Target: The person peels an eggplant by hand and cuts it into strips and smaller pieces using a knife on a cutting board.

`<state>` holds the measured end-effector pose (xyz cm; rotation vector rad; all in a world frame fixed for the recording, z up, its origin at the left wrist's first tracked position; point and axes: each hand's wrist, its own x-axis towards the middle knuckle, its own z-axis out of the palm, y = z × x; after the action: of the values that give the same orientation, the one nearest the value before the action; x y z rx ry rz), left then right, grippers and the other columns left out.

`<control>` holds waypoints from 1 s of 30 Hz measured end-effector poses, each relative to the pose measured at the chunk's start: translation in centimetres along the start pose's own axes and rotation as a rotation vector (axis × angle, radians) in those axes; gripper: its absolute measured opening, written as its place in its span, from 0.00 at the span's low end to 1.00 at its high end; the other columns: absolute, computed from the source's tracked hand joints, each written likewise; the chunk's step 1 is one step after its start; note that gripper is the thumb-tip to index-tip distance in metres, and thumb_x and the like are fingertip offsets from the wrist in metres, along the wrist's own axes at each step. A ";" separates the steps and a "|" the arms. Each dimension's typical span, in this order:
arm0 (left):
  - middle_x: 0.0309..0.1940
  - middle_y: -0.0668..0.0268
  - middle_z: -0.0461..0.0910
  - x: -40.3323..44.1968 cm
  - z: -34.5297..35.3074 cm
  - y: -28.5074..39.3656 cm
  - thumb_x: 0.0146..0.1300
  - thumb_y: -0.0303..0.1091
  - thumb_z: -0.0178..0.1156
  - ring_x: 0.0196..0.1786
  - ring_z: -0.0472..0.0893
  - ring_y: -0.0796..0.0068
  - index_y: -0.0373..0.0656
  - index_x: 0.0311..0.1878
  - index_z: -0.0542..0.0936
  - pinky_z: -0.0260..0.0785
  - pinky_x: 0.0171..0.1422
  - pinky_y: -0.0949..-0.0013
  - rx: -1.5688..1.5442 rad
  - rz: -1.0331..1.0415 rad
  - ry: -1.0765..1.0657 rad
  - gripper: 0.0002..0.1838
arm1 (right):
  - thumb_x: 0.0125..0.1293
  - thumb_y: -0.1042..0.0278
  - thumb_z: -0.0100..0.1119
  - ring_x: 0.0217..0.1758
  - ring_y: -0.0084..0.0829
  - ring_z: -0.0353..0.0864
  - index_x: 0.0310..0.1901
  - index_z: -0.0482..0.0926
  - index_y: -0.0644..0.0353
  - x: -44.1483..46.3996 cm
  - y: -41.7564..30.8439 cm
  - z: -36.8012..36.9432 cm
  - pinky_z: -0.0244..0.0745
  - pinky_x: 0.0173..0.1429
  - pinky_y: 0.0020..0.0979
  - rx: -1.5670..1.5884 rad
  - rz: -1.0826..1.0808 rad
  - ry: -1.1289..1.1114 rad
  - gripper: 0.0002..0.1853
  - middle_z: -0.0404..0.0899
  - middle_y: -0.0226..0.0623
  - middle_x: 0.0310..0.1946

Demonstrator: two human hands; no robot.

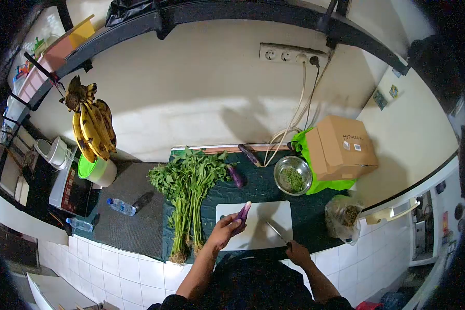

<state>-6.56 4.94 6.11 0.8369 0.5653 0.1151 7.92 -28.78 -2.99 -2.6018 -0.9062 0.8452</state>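
Curls the fingers of the left hand (223, 231) snugly around the lower part of a purple eggplant (243, 213) in the head view, with no gap to be seen between grip and skin. Points the pale end away from the body and to the right. Holds it over the left half of a white cutting board (281, 212); hard to make out whether touching or just above. Closes the fingers of the right hand (298, 253) around the handle of a knife (277, 232), near the board's close right corner. Aims the blade away from the body and to the left, tip over the board. Places the eggplant to the left of that tip, apart from it, with bare board between. Slants the two long axes toward each other, one to the right, the other to the left. Has the left hand nearer, in direct contact, and the right hand well apart from the eggplant. Shows a second eggplant (235, 176) beyond the board, beside leafy greens (183, 175), and a third eggplant (249, 155) farther back, both untouched by either hand.
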 end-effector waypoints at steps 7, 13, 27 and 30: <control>0.50 0.61 0.81 -0.4 -0.1 -0.5 0.73 0.37 0.58 0.50 0.83 0.67 0.35 0.63 0.75 0.76 0.60 0.64 0.072 0.023 0.052 0.21 | 0.69 0.56 0.50 0.45 0.63 0.81 0.52 0.72 0.68 -2.1 2.6 3.4 0.75 0.52 0.59 0.076 -0.092 0.078 0.22 0.82 0.61 0.42; 0.55 0.56 0.79 0.5 0.1 -0.3 0.74 0.37 0.55 0.55 0.82 0.62 0.35 0.68 0.68 0.75 0.63 0.61 -0.218 -0.036 -0.027 0.24 | 0.72 0.54 0.51 0.49 0.62 0.80 0.52 0.72 0.68 -2.5 3.3 3.5 0.74 0.54 0.55 0.129 0.011 0.027 0.21 0.83 0.58 0.43; 0.56 0.57 0.76 2.0 -0.4 -0.4 0.64 0.34 0.69 0.55 0.80 0.67 0.38 0.71 0.63 0.76 0.62 0.65 -0.061 -0.010 -0.055 0.36 | 0.72 0.49 0.54 0.50 0.59 0.82 0.50 0.77 0.69 -2.3 1.6 2.8 0.77 0.54 0.51 0.159 0.105 0.044 0.25 0.82 0.60 0.45; 0.53 0.55 0.78 4.9 -1.0 -1.6 0.59 0.37 0.74 0.50 0.82 0.69 0.37 0.69 0.66 0.80 0.55 0.66 0.087 -0.012 0.025 0.38 | 0.72 0.50 0.54 0.49 0.58 0.82 0.50 0.77 0.70 -2.6 0.5 1.7 0.77 0.53 0.50 0.224 0.087 0.026 0.24 0.83 0.59 0.45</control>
<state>-3.12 6.07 2.34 0.9176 0.6017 0.0902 5.46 -30.74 -3.38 -2.4655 -0.6538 0.8786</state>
